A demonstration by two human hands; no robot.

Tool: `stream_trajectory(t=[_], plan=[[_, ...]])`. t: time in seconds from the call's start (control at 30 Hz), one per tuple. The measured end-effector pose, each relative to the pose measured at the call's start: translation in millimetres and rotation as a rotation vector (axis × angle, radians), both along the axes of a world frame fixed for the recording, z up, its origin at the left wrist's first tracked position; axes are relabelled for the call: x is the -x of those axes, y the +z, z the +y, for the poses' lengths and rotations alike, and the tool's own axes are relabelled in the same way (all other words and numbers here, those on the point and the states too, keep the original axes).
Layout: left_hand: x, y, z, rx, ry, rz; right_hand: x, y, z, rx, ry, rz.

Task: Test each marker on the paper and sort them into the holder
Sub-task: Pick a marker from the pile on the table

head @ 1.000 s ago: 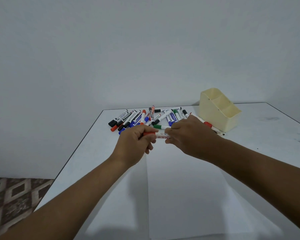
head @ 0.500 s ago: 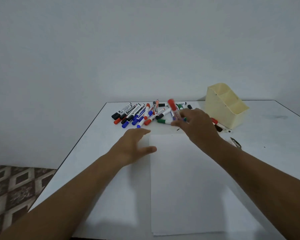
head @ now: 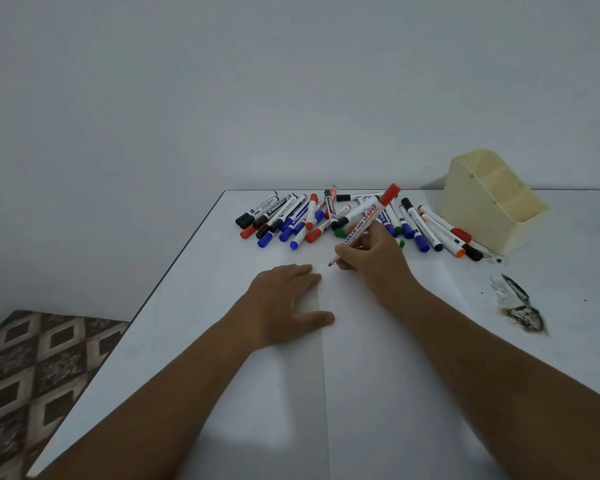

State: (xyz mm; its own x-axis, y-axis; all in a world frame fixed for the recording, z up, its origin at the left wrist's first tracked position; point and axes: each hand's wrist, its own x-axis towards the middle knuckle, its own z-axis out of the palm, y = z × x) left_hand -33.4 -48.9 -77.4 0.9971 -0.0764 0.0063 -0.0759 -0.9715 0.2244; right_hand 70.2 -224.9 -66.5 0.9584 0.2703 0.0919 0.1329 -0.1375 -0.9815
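- Your right hand [head: 373,261], just right of the frame's centre, has its fingers curled round a red marker [head: 368,223] in a writing grip.
- That marker slants up and to the right, its red cap posted on the raised rear end; its tip [head: 330,264] sits at the top left corner of the paper [head: 378,358], touching it or just above it, you cannot tell which.
- Your left hand [head: 284,304] lies flat at the centre of the frame, fingers straight and released, pressing on the paper's left edge, thumb spread out over the sheet.
- The paper lies on the white bench [head: 194,289], running from the centre down to the bottom edge of the frame.
- The pile of markers [head: 312,218] lies above your hands, across the back of the bench: black, red, blue and green caps, all lying down, many overlapping.
- The cream holder [head: 489,199] stands at the upper right, just beside the right end of the pile; its stepped compartments show no markers.
- A dark smudge with a scrap of clear wrapper [head: 516,303] lies on the bench at the right, apart from the paper.
- Patterned floor [head: 32,375] shows at the lower left.
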Motion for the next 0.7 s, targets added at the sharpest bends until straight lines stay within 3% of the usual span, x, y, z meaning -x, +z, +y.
stream_trajectory(t=[0.7], plan=[[-2.4, -2.4, 5.9, -0.009, -0.053, 0.042, -3.2, 0.6, 6.7, 0.01, 0.036, 0.029]])
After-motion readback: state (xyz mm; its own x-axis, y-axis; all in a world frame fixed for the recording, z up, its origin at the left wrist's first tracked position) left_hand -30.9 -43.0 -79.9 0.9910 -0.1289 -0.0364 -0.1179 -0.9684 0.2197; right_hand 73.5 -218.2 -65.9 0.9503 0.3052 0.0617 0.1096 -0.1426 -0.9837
